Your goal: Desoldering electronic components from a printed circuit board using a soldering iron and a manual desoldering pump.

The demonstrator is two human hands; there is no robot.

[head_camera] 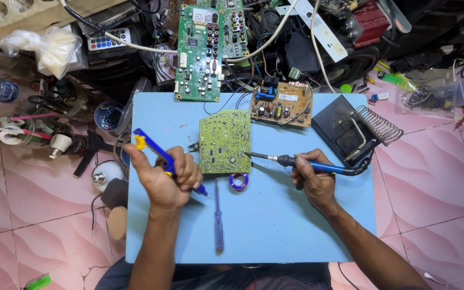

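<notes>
Green solder-side board [225, 141] lies flat on the blue worktop [275, 225], between the two hands and just ahead of them.

**Grip state**
- Right hand [311, 177]: grip clamped on the blue iron [296, 162]. Its metal tip points toward the left hand and meets the board's near right edge.
- Left hand [165, 180]: grip clamped on a blue-and-yellow pump [159, 156], held tilted, nozzle down and just clear of the board's near left corner.

**Hazards (judgement)**
- Nothing visible clamps the board. Sideways pressure from the tip could slide it toward the left hand.
- A long dwell of the tip at one spot could lift a pad or scorch the laminate.
- The pump nozzle is apart from the tip's contact point; if it arrives late, solder may reset.
- The iron's cord runs back to the stand [350, 131] beyond the right hand; a snag there could jerk the tip across neighbouring joints.
- A solder reel [238, 181] and a screwdriver [218, 220] lie between the wrists, where a forearm could knock them.

**Board appearance**
- Yellow-green, roughly rectangular, densely covered with small solder points and tracks, with one small black square chip near the tip. No burn marks can be made out.
</notes>
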